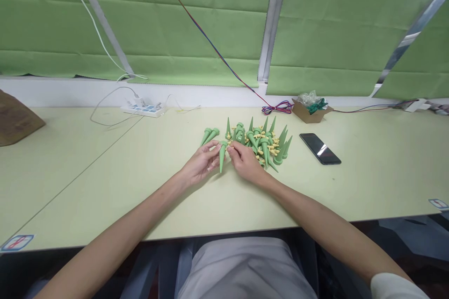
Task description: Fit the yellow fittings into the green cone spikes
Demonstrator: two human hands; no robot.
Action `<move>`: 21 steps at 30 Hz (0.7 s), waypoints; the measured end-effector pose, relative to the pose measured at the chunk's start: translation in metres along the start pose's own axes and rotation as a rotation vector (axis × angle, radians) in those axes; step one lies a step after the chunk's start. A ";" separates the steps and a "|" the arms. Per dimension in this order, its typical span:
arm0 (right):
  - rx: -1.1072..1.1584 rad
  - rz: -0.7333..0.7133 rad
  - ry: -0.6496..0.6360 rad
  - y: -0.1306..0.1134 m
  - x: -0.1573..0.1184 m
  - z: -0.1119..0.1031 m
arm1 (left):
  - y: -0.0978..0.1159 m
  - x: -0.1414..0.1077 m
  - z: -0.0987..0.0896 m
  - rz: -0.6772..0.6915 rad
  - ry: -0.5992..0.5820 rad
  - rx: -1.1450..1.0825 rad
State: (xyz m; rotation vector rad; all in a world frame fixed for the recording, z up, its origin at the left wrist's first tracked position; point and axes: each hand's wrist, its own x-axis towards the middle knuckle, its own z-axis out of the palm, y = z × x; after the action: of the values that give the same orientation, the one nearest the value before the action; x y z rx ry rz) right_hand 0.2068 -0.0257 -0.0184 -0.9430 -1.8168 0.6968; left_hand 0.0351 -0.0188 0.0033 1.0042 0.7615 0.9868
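A green cone-shaped spike (222, 158) points downward between the fingers of my left hand (203, 163). My right hand (245, 161) pinches at the yellow piece near the spike's wide end, its fingertips closed just right of the spike. Beyond and to the right of my right hand lies a pile of green spikes with yellow pieces (264, 142), some upright and others lying over each other. Two more green spikes (210, 136) lie side by side just beyond my left hand.
A black phone (320, 148) lies right of the pile. Behind are a small cardboard box (312, 114) with plastic bags, coiled red and blue wires (277, 108) and a white power strip (145, 110). A brown object (17, 119) sits at the far left of the table (122, 196).
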 end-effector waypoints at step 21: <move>0.767 0.389 -0.139 -0.010 0.000 0.001 | -0.002 -0.010 0.006 0.422 0.013 0.577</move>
State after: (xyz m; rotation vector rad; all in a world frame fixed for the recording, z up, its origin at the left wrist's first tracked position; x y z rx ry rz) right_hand 0.2025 -0.0306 -0.0111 -0.7238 -1.2905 1.5905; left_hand 0.0371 -0.0301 0.0044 1.7108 0.8879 1.1578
